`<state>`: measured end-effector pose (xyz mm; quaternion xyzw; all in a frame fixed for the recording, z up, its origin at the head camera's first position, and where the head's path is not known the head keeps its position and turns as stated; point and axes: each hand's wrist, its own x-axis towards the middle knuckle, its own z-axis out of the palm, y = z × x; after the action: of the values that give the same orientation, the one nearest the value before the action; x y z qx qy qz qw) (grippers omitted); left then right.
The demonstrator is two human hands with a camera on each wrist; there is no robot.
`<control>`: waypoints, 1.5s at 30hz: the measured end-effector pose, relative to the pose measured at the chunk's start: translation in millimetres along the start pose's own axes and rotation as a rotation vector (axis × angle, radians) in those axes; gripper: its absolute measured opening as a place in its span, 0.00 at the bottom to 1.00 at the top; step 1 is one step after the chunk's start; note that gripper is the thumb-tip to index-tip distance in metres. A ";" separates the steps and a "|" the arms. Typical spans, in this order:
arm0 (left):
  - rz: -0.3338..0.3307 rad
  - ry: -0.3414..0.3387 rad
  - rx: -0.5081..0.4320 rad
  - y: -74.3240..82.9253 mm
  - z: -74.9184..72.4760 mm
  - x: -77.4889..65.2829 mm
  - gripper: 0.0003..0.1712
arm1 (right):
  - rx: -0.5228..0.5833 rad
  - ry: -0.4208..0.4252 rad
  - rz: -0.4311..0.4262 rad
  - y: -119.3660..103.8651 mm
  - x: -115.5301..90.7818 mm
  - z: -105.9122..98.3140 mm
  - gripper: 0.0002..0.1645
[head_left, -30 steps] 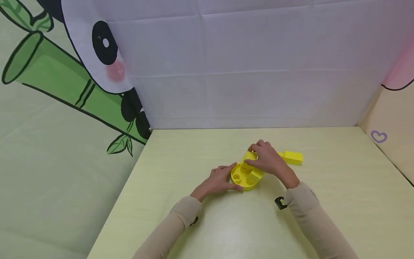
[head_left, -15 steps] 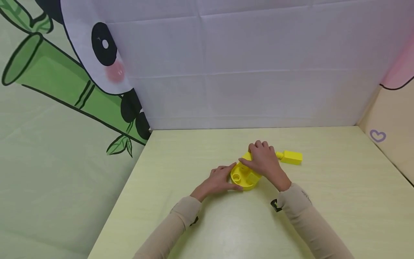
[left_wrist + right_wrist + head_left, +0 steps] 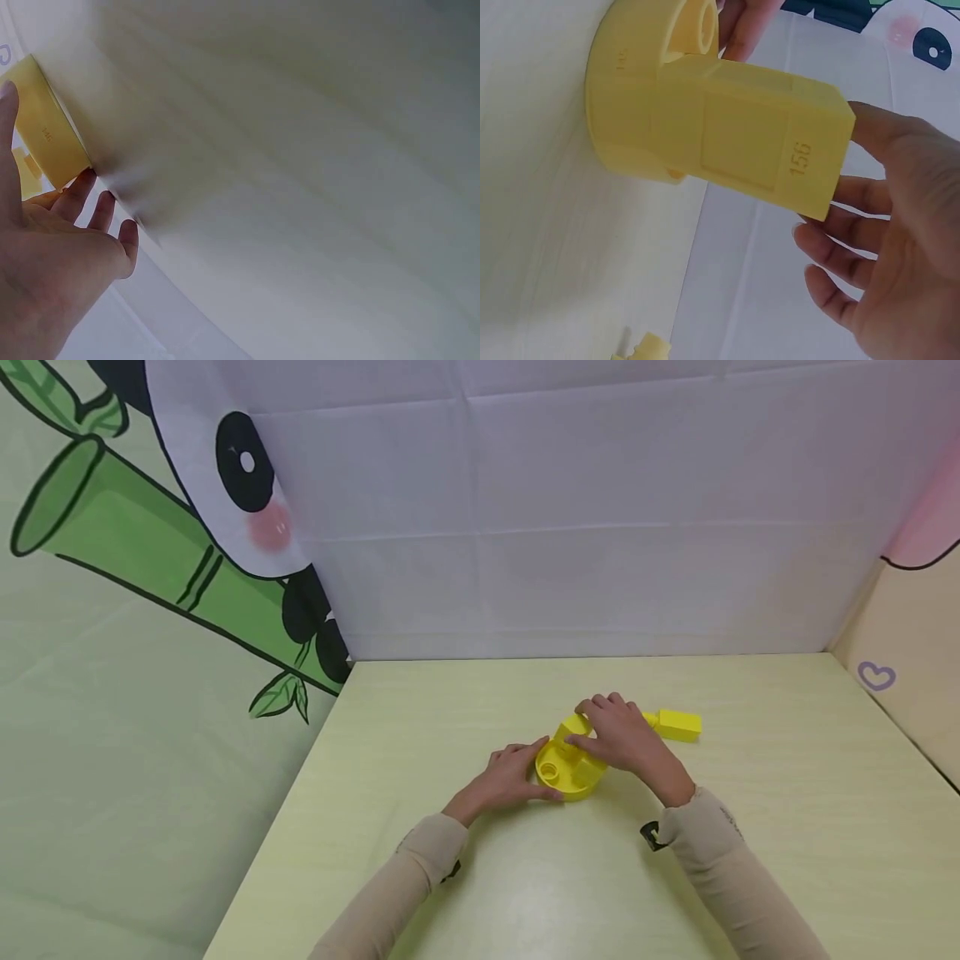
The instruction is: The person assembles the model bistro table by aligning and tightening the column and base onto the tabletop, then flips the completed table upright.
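Note:
A yellow round base (image 3: 558,772) lies on the pale table (image 3: 525,877). My left hand (image 3: 506,779) holds its left rim between thumb and fingers; the left wrist view shows those fingers (image 3: 82,191) against the yellow base (image 3: 45,135). A yellow block (image 3: 573,727) marked 156 (image 3: 765,142) sits on the base (image 3: 630,112). My right hand (image 3: 622,739) lies over the block, with the thumb on one side and the fingers (image 3: 832,225) on the other. Most of the block is hidden under that hand in the head view.
A second yellow block (image 3: 678,724) lies on the table just right of my right hand, and also shows as a yellow piece (image 3: 649,349) in the right wrist view. A white cloth wall (image 3: 562,527) stands behind, and a panda and bamboo curtain (image 3: 150,568) hangs left.
My right hand dropped low over the block and base, then shifted slightly right, so the block's top shows again. The left hand and the base have stayed put.

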<state>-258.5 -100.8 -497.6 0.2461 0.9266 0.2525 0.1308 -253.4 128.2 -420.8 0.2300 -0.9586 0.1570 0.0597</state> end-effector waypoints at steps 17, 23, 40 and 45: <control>0.006 -0.003 -0.002 -2.1 -0.5 -0.8 0.59 | -0.164 0.036 -0.020 -12.5 -4.5 0.8 0.32; 0.005 -0.003 -0.012 1.5 -3.3 -1.9 0.59 | -0.110 0.070 -0.011 -10.6 -5.0 3.2 0.26; 0.016 -0.008 -0.004 -1.4 -2.0 -1.4 0.59 | 0.030 0.032 -0.137 -3.5 2.6 6.8 0.27; 0.023 -0.011 0.016 -2.6 -2.2 0.4 0.59 | -0.006 0.039 -0.100 -4.2 5.5 10.4 0.34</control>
<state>-260.6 -103.4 -497.2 0.2591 0.9249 0.2453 0.1310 -256.8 119.0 -428.4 0.2742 -0.9450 0.1555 0.0867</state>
